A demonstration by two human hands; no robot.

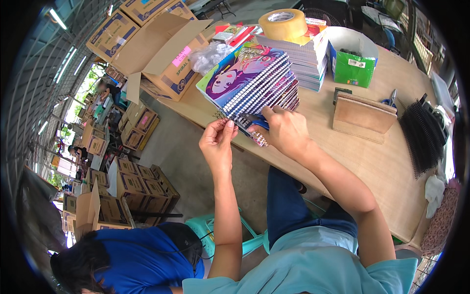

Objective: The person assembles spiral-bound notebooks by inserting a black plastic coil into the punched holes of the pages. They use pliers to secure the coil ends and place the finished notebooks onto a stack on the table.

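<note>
A tall stack of spiral notebooks [245, 78] with a purple cartoon cover on top stands at the table's near edge, its bound edges toward me. My left hand [219, 139] is closed, thumb and finger pinching the end of a dark spiral binding coil [219, 114] at the stack's lower left corner. Closed around a blue-handled hand tool [261, 123], my right hand [288, 128] presses close against the bound edges. The tool's tip points left toward the pinched coil; its jaws are partly hidden. Lower notebooks are partly covered by my fingers.
An open carton [166, 73] stands left of the stack. Behind are more books [298, 59] topped by a tape roll [283, 25]. Rightward are a green-white box [353, 61], a wooden holder [362, 117] with scissors and black coils [423, 132]. A person in blue [142, 255] sits lower left.
</note>
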